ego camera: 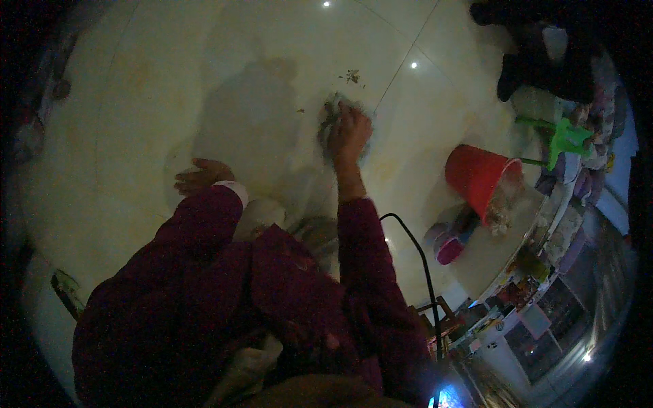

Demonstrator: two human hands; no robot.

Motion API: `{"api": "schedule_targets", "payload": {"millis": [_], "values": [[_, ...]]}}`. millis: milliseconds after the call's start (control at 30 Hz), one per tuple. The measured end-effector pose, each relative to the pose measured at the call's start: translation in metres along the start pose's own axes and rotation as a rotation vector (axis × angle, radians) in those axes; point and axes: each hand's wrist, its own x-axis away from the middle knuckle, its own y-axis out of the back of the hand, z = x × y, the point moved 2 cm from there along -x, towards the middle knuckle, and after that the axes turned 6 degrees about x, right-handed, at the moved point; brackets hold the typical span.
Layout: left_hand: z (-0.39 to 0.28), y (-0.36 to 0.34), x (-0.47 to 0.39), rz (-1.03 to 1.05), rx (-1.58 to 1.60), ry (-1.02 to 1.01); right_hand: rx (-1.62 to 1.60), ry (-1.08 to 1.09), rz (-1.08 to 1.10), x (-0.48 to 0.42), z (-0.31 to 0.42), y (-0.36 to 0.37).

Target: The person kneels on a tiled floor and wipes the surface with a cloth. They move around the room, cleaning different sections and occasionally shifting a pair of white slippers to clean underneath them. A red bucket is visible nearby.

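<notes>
My right hand [351, 131] presses on a greyish cloth [334, 109] that lies bunched on the pale tiled floor [250, 30]. Parts of the cloth show on both sides of my fingers, with the rest hidden under the hand. Small brown crumbs of debris [352, 76] lie on the floor just beyond the cloth, and a smaller bit [300, 110] is left of it. My left hand [204, 176] is at the left with its fingers spread, holding nothing; whether it touches the floor I cannot tell.
On the right a red bucket [469, 176] lies tipped on its side, pale litter at its mouth. Near it are a small pink container [449, 250] and a bright green plastic object [569, 137]. Dark clothing or fabric [571, 71] is at the upper right. A black cable [421, 250] runs beside my right arm.
</notes>
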Motion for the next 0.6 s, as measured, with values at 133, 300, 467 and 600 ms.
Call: {"api": "schedule_targets", "payload": {"millis": [133, 300, 467, 600], "values": [[0.001, 0.004, -0.003, 0.006, 0.056, -0.04, -0.087, -0.015, 0.215, 0.101, 0.017, -0.024], [-0.001, 0.008, 0.005, 0.001, 0.093, -0.029, -0.032, 0.098, 0.119, 0.118, 0.047, -0.069], [-0.004, 0.008, 0.008, -0.017, 0.085, -0.052, -0.01, -0.012, 0.039, -0.003, 0.042, -0.062], [-0.003, -0.003, -0.019, 0.002, 0.045, -0.135, 0.018, -0.101, 0.01, -0.06, 0.016, -0.064]]}}
